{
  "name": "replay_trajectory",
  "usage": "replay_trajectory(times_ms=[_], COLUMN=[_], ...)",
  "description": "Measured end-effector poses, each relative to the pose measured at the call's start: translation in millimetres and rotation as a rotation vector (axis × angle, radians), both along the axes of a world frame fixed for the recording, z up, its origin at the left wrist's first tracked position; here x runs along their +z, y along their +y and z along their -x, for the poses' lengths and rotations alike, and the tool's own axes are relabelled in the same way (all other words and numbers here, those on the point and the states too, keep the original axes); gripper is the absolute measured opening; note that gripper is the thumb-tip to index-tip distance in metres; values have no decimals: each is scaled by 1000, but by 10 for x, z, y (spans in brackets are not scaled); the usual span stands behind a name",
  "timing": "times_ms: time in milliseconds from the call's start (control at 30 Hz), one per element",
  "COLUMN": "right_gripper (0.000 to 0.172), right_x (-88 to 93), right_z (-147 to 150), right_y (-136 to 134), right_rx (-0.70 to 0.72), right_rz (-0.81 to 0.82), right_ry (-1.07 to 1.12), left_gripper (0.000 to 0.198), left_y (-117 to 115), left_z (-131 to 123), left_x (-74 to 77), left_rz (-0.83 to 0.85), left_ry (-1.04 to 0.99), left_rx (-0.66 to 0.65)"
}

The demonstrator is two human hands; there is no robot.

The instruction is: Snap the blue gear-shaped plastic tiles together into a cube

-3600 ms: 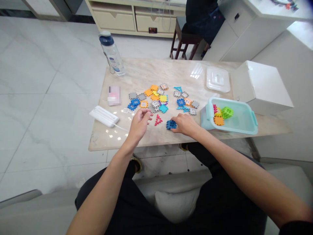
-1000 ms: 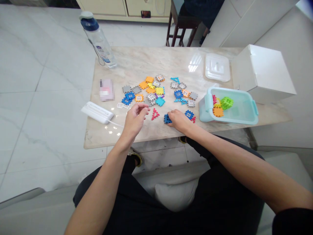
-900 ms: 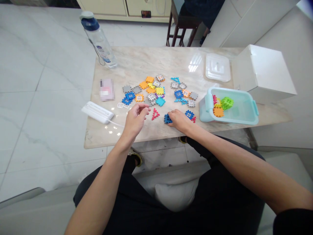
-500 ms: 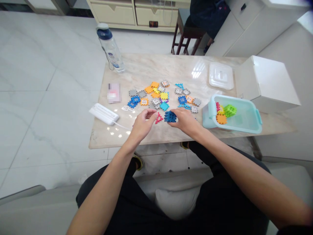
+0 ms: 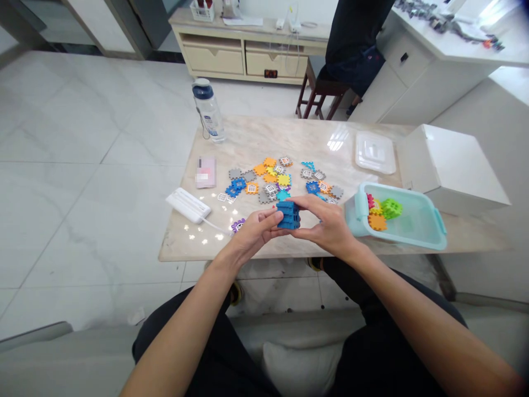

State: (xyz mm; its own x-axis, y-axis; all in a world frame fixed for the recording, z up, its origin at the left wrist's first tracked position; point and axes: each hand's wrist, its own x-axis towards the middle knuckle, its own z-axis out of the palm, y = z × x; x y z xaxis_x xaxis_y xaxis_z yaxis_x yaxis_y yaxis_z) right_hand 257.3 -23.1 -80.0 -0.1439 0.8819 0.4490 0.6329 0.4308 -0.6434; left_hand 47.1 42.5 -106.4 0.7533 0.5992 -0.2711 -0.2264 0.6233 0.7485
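Pale marble counter [image 5: 256, 140] across the middle of the view. At its right end, a white box [image 5: 450, 168]. Just in front of that, an open teal tub [image 5: 417, 223] with a green cube [image 5: 390, 208] and an orange tile [image 5: 377, 221] inside. Behind the tub, a clear lid [image 5: 374, 151], lying flat. At the far left corner, an upright water bottle [image 5: 209, 110]; nearer, a flat white device [image 5: 188, 205] with a cable. Over the near edge, left hand [image 5: 254, 232] and right hand [image 5: 330, 226] close together, both clamped on a blue cube [image 5: 288, 215], fingers at opposite sides. Beyond it, a scatter of flat coloured tiles [image 5: 268, 179]. One purple tile [image 5: 237, 225] just beside the left hand.
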Motion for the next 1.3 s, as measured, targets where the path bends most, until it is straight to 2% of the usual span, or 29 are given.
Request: replay_trajectory(times_ms=[233, 433, 667, 867, 1000, 1167, 1300], right_gripper=[51, 60, 52, 47, 45, 43, 43], right_x=[5, 10, 28, 21, -7, -61, -92], right_z=[25, 22, 27, 31, 29, 9, 7], right_y=[11, 21, 29, 25, 37, 51, 47], right_rx=[37, 84, 130, 100, 68, 74, 84], right_rz=[40, 36, 40, 67, 75, 12, -22], right_ry=[-2, -34, -15, -33, -40, -61, -78], left_gripper=[57, 58, 58, 59, 68, 53, 55], left_y=[17, 0, -19, -45, -46, -19, -6], left_z=[15, 16, 32, 20, 3, -1, 9], left_x=[-56, -28, -27, -11, 4, -6, -22], left_rz=[-23, -49, -81, -79, -32, -157, -104], left_ry=[83, 117, 126, 134, 147, 191, 170], left_rx=[6, 3, -4, 15, 90, 136, 88])
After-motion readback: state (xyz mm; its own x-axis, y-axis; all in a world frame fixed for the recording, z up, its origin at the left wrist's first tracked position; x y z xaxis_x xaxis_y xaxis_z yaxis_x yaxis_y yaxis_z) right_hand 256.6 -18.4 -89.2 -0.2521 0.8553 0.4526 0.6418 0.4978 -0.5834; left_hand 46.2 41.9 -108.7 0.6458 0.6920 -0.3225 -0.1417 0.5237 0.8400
